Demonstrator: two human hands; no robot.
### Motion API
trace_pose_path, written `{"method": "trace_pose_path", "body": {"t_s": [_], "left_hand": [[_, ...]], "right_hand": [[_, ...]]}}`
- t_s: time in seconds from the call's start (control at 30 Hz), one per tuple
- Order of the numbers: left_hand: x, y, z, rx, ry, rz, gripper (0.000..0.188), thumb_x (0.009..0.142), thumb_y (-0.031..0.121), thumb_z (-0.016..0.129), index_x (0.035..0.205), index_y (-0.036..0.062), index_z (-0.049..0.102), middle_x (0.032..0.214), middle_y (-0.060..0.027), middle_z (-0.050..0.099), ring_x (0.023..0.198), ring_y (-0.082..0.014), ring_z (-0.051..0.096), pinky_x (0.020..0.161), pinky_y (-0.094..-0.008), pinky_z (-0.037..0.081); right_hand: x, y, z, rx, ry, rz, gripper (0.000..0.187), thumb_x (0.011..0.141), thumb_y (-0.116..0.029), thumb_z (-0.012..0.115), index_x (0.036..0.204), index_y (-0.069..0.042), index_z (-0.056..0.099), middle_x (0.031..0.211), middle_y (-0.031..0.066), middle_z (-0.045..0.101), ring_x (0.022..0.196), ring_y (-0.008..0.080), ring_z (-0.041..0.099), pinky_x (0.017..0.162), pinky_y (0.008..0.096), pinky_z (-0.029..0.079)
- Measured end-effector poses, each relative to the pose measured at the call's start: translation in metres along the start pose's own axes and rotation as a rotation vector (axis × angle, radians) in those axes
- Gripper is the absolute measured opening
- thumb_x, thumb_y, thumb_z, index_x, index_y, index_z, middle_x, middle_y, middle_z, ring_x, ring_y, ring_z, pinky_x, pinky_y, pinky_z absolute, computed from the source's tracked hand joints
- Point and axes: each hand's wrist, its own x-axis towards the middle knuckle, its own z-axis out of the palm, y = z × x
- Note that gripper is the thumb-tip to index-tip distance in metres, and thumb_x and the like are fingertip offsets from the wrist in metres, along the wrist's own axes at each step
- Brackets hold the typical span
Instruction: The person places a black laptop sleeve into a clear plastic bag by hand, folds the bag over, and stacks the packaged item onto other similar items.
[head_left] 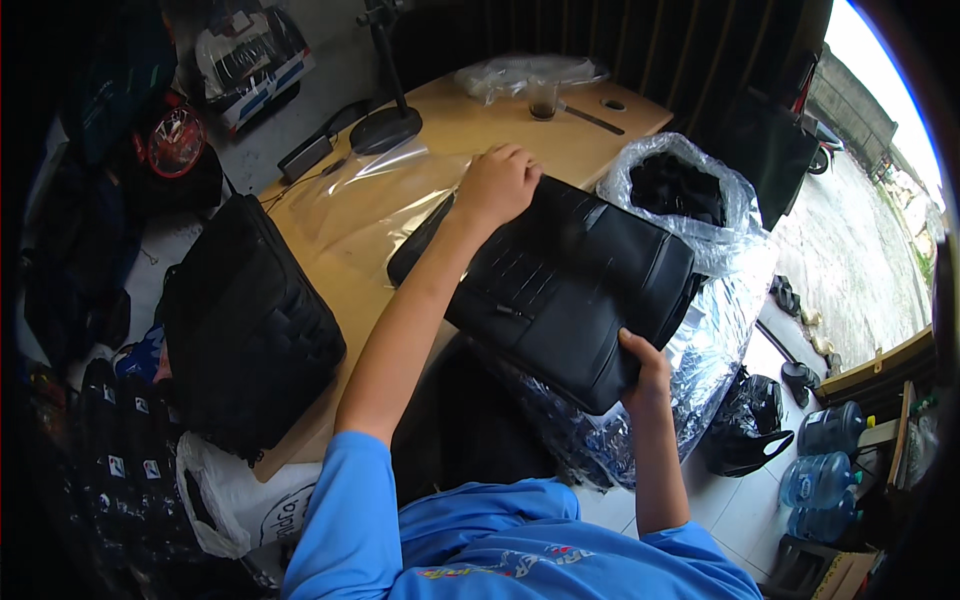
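A black, leather-like bag (560,290) with slit pockets and a small zip pull on its face is tilted between my hands, over the table's near right edge. At its far upper edge, my left hand (500,185) is closed with curled fingers; exactly which part it grips is hidden. My right hand (645,370) holds the bag's near right corner, thumb on the face and fingers underneath. Clear plastic film (370,205) lies on the table just left of the bag.
Another black bag (255,320) stands at the table's left edge. A lamp base (385,130), a cup (543,102) and crumpled plastic (530,75) are on the wooden table (450,110). At right stand a large plastic-lined sack (735,255) with black contents and water jugs (820,480).
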Motion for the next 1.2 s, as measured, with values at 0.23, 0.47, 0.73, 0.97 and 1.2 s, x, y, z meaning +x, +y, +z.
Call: {"method": "trace_pose_path", "body": {"t_s": [0.23,0.47,0.73,0.97,1.2], "left_hand": [[0.023,-0.008,0.062,-0.053,-0.616,-0.135,0.039,0.096,0.032,0.036,0.092,0.0044,0.063,0.094,-0.0211,0.064,0.094,-0.04,0.057,0.092,-0.0481,0.038],[0.017,0.004,0.086,-0.214,-0.433,-0.176,0.037,0.094,0.026,0.036,0.092,-0.0002,0.061,0.098,-0.0235,0.063,0.097,-0.0428,0.056,0.087,-0.049,0.042],[0.026,0.035,0.09,-0.207,-0.368,-0.289,0.048,0.093,0.031,0.034,0.089,-0.0035,0.068,0.095,-0.0242,0.065,0.096,-0.039,0.061,0.091,-0.049,0.04],[0.029,0.059,0.09,-0.208,-0.381,-0.25,0.045,0.093,0.029,0.035,0.087,-0.0035,0.066,0.091,-0.0238,0.065,0.092,-0.0387,0.061,0.087,-0.0448,0.045],[0.015,0.037,0.039,-0.389,-0.29,-0.23,0.04,0.095,0.033,0.039,0.099,0.0017,0.065,0.097,-0.0184,0.065,0.094,-0.0328,0.062,0.083,-0.038,0.046]], "right_hand": [[-0.001,-0.002,-0.025,-0.015,-0.023,0.066,0.058,0.073,-0.005,0.062,0.126,0.006,0.041,0.108,0.017,0.059,0.092,0.0272,0.063,0.084,0.0366,0.053],[0.008,-0.008,-0.022,-0.036,-0.008,0.098,0.055,0.073,-0.005,0.062,0.123,0.007,0.045,0.106,0.017,0.06,0.093,0.0273,0.063,0.084,0.0367,0.053],[0.014,-0.002,-0.009,-0.069,0.033,0.085,0.037,0.079,-0.012,0.061,0.109,0.008,0.057,0.099,0.0162,0.066,0.086,0.0251,0.066,0.082,0.0346,0.053],[0.018,0.01,0.011,-0.004,-0.104,0.057,0.04,0.082,-0.006,0.058,0.118,0.008,0.05,0.106,0.0167,0.062,0.093,0.0271,0.064,0.085,0.0377,0.052],[0.027,0.018,0.018,0.043,-0.134,0.04,0.038,0.083,-0.002,0.056,0.119,0.006,0.048,0.104,0.0157,0.062,0.089,0.0255,0.065,0.081,0.0362,0.055]]}}
